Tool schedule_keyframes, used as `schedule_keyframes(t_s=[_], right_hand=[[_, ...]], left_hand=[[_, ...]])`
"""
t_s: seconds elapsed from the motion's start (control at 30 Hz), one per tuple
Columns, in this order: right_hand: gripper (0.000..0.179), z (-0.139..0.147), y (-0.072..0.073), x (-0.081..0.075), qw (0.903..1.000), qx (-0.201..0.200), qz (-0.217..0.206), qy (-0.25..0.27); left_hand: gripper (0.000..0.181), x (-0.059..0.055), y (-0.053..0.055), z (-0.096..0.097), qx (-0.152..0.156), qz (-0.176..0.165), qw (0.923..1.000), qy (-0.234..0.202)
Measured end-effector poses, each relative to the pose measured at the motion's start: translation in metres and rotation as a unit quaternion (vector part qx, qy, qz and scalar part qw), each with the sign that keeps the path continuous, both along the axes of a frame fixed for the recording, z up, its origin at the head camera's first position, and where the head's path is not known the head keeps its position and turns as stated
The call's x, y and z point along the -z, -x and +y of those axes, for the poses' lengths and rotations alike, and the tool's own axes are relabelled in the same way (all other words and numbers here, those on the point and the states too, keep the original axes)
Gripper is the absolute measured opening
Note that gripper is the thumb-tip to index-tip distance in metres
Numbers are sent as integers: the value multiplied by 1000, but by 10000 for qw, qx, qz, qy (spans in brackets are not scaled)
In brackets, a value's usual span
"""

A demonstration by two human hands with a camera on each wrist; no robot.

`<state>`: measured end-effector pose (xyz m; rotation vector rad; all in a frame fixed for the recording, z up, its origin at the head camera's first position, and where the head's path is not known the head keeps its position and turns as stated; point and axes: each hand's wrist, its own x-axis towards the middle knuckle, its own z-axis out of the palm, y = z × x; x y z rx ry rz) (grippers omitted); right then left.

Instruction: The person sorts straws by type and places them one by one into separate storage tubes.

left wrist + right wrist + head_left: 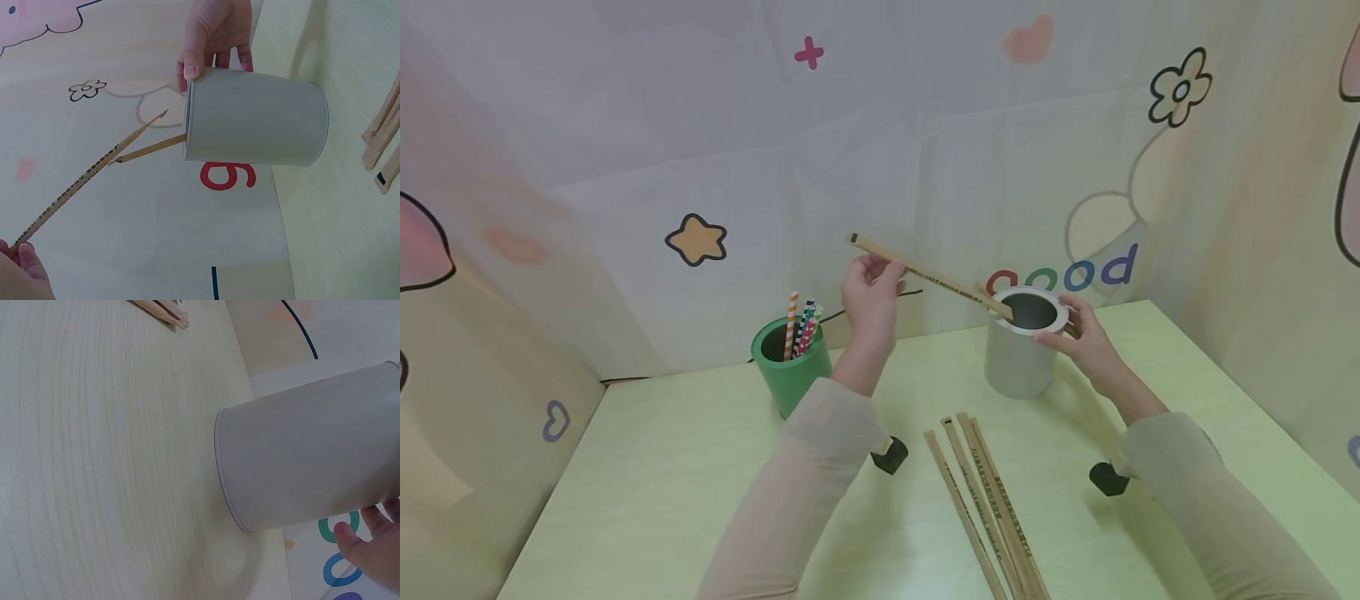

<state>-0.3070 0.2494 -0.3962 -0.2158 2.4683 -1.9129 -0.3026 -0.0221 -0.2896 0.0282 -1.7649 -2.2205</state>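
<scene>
My left hand [872, 304] pinches a slim brown paper-wrapped stick [936, 278] near its upper end. Printed text runs along the wrapper; its contents are hidden. The stick slants down to the right, with its lower tip just above the mouth of a light grey can [1018, 367]. At the rim, my right hand [1088, 343] grips the upright can by its right side, thumb in front and fingers behind. Another wrapped stick [153, 149] pokes out of the can over the left rim.
Several more wrapped sticks [992, 500] lie side by side at the front middle of the table [662, 483]. A green cup [793, 383] with several patterned straws [791, 325] stands at the back left. Behind hangs a printed cloth [880, 167].
</scene>
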Motion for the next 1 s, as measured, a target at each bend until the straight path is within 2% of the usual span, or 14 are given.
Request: schedule_keyframes(t_s=[0.47,0.63,0.83,1.0], right_hand=[[81,0,0,-1,10000,25,12,-16],[82,0,0,0,10000,41,-6,-33],[81,0,0,0,10000,41,-27,21],[82,0,1,0,9999,60,-60,61]], left_hand=[[12,18,16,22,-485,18,9988,99],[13,22,18,31,-535,10,9967,603],[15,26,13,43,-493,19,9894,1363],[15,31,12,53,-376,55,9829,1801]])
